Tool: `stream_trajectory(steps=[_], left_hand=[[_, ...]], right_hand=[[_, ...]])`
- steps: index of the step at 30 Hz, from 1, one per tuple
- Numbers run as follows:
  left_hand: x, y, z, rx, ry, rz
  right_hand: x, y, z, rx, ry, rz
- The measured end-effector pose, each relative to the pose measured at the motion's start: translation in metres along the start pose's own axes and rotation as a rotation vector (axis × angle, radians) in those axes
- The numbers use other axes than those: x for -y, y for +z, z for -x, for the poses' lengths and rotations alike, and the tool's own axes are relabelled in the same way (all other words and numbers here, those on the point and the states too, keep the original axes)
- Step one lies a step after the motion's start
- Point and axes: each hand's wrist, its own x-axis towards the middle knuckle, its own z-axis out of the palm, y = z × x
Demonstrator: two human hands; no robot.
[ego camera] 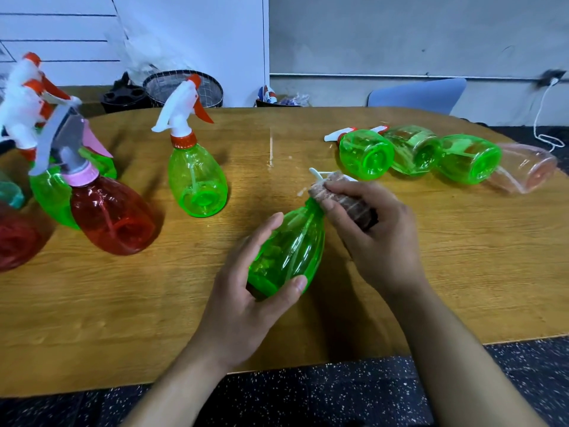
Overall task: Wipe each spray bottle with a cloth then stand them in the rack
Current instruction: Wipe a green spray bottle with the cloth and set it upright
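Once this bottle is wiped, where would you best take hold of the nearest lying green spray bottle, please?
Probably round the belly of the lying green spray bottle, from above. Its base faces you, its trigger head points away, and another green bottle crowds its right side.
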Motion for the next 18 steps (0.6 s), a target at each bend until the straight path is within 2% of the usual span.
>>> stream_trajectory(steps=[4,9,14,16,18], left_hand=[[0.001,0.000,0.000,-0.003,0.010,-0.022],[0.002,0.001,-0.001,-0.005,0.004,0.012],[0.003,0.001,-0.001,-0.015,0.017,-0.006],[0.002,0.001,-0.001,-0.020,0.017,0.006],[0.002,0.001,-0.001,-0.035,0.018,0.021]], right_hand=[[-0.008,-0.006,-0.006,-0.199,0.112,0.056],[0.002,0.000,0.003,0.008,-0.012,0.033],[-0.014,-0.009,-0.004,-0.206,0.101,0.151],[-0.016,-0.011,-0.004,-0.206,0.110,0.188],[-0.013,-0.011,-0.001,-0.122,0.087,0.179]])
